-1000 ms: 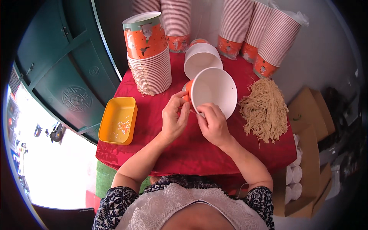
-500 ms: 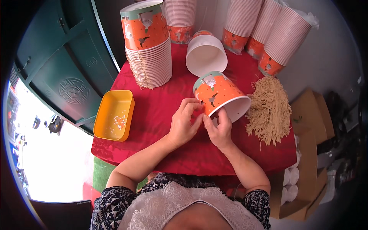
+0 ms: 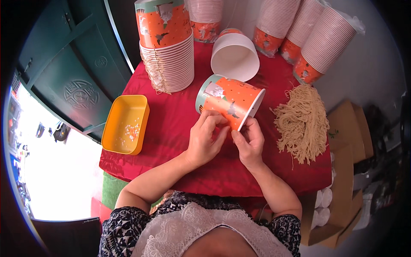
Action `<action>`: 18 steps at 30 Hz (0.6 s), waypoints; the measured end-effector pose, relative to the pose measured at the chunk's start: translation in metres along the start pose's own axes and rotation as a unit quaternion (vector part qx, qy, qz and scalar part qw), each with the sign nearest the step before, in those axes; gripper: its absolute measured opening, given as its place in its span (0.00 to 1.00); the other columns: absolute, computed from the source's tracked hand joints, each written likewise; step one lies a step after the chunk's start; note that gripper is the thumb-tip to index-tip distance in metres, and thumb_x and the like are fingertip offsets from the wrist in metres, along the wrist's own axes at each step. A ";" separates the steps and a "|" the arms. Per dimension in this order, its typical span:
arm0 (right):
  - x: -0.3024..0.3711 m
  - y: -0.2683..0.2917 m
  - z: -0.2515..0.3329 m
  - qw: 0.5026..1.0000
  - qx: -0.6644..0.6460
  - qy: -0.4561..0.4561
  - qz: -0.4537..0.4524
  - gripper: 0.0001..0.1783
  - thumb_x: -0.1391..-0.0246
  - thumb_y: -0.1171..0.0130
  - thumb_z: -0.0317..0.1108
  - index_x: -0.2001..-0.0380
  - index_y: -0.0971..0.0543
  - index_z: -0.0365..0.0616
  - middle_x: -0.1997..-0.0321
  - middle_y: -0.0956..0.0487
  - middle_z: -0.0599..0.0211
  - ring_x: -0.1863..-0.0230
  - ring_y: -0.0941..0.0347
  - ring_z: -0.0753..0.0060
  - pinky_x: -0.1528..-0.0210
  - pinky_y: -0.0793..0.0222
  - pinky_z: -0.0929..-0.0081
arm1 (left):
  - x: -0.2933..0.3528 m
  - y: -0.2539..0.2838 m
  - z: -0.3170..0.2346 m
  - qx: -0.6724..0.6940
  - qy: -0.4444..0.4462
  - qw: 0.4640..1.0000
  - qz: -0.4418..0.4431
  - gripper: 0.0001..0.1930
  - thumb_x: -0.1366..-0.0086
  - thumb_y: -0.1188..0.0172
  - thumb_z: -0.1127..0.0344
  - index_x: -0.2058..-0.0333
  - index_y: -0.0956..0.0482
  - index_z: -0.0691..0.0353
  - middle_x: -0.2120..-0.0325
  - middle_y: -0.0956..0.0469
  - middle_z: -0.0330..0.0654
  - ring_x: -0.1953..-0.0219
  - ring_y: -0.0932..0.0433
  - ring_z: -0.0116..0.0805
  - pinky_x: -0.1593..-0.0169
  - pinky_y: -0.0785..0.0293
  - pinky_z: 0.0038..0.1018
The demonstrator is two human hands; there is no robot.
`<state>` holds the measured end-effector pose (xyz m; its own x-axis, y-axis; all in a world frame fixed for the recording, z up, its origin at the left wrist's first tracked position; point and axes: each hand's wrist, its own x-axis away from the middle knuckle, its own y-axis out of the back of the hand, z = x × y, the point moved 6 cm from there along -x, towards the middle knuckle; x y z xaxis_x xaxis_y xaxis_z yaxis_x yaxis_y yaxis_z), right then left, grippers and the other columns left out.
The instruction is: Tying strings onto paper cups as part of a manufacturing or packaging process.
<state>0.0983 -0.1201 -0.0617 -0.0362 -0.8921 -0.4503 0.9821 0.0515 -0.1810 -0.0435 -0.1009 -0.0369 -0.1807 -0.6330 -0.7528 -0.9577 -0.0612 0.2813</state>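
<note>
An orange paper bucket (image 3: 239, 99) with a green band and printed grey figures lies tilted on its side in front of me, its white-rimmed mouth facing right. My right hand (image 3: 250, 143) grips the rim, thumb outside and fingers at the opening. Against the near side of the bucket's wall, my left hand (image 3: 206, 138) is closed in a pinch; what its fingertips hold, if anything, is too small to make out. Just beyond lies another paper bucket (image 3: 235, 55), its white inside showing. A bundle of tan string (image 3: 302, 124) rests to the right.
At the left of the red-covered table (image 3: 171, 115) stands a yellow tray (image 3: 109, 128) with small white and orange bits. A tall stack of buckets (image 3: 173, 64) with string loops rises behind it. Several wrapped stacks (image 3: 323, 43) line the back. Cardboard boxes (image 3: 342, 171) stand right of the table.
The held bucket has shifted left and turned, so its mouth faces right and less of its inside shows. My right fingers have moved from inside the opening toward the rim.
</note>
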 end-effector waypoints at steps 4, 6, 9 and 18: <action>0.001 0.001 -0.004 1.000 -0.014 -0.014 0.001 0.12 0.38 0.42 0.28 0.53 0.30 0.39 0.57 0.29 0.74 0.60 0.36 0.87 0.57 0.37 0.85 | 0.000 -0.001 -0.002 0.005 0.000 1.000 0.001 0.15 0.45 0.35 0.85 0.60 0.26 0.65 0.62 0.25 0.46 0.67 0.21 0.33 0.69 0.22 0.23; 0.001 -0.001 0.000 1.000 -0.004 -0.009 0.001 0.12 0.38 0.42 0.28 0.54 0.30 0.40 0.58 0.29 0.75 0.61 0.36 0.87 0.58 0.37 0.85 | -0.001 -0.001 -0.004 0.010 -0.005 1.000 0.010 0.14 0.45 0.35 0.85 0.62 0.25 0.65 0.63 0.25 0.45 0.67 0.21 0.33 0.68 0.22 0.24; 0.003 -0.002 -0.003 1.000 0.007 -0.011 0.002 0.10 0.39 0.42 0.27 0.56 0.29 0.40 0.61 0.29 0.77 0.64 0.37 0.89 0.61 0.38 0.86 | -0.001 0.000 -0.007 -0.001 -0.009 1.000 0.008 0.14 0.46 0.35 0.85 0.63 0.25 0.66 0.63 0.24 0.46 0.66 0.20 0.35 0.65 0.22 0.26; 0.006 0.000 -0.009 0.997 0.074 0.027 0.001 0.09 0.44 0.41 0.19 0.63 0.29 0.42 0.69 0.31 0.79 0.72 0.39 0.92 0.73 0.43 0.89 | -0.002 0.002 -0.008 -0.010 -0.030 0.999 0.006 0.14 0.48 0.33 0.84 0.63 0.24 0.65 0.65 0.21 0.49 0.62 0.19 0.42 0.62 0.21 0.30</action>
<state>0.0961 -0.1215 -0.0719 -0.0396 -0.8668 -0.4970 0.9986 -0.0164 -0.0511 -0.0434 -0.1059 -0.0302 -0.2052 -0.5861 -0.7838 -0.9509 -0.0701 0.3014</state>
